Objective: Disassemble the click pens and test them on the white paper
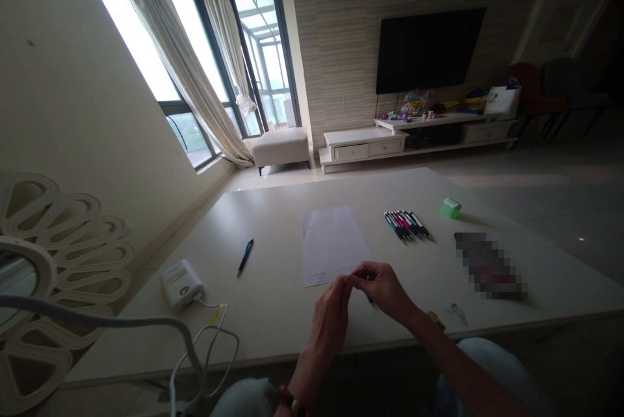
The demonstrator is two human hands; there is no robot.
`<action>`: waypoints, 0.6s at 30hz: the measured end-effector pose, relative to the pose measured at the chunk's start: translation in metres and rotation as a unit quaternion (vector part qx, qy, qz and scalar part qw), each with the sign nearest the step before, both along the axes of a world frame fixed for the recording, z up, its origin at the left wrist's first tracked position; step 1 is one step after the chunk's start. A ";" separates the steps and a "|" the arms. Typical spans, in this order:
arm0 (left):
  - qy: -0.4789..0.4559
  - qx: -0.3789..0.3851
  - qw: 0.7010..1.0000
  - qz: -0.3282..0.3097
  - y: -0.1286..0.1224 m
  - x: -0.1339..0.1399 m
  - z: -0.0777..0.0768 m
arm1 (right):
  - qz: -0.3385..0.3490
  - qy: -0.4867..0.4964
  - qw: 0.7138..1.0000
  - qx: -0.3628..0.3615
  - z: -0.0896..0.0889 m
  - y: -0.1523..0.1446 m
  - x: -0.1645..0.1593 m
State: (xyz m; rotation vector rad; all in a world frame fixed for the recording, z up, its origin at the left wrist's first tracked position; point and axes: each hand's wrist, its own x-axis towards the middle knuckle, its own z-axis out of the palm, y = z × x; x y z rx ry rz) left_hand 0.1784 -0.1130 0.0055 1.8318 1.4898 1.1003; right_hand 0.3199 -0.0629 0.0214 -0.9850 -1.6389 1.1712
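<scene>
My left hand point(331, 316) and my right hand point(383, 287) meet fingertip to fingertip above the near edge of the white table point(273, 209). Together they pinch a thin dark pen point(369, 300), mostly hidden by the fingers. Just beyond the hands lies a white sheet of paper point(331, 241). A single dark blue pen point(245, 256) rests to the left of the sheet. A bundle of several coloured pens point(407, 225) lies to the right of it.
A small green object point(451, 208) sits beyond the pen bundle. A white box with a cable point(180, 284) lies at the near left. A blurred patch point(490, 266) covers something at the right. Small metal bits point(455, 312) lie near my right wrist.
</scene>
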 end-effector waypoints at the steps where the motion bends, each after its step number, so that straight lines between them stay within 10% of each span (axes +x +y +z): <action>1: -0.005 0.002 1.000 0.012 0.001 -0.001 -0.001 | 0.004 -0.013 1.000 0.000 0.001 0.001 0.003; 10: -0.059 0.019 0.990 0.124 0.011 -0.007 -0.003 | -0.018 -0.345 0.936 0.064 -0.012 0.015 0.034; 18: -0.067 0.012 0.992 0.107 0.009 -0.005 -0.007 | -0.003 -0.416 0.905 0.089 -0.020 0.009 0.017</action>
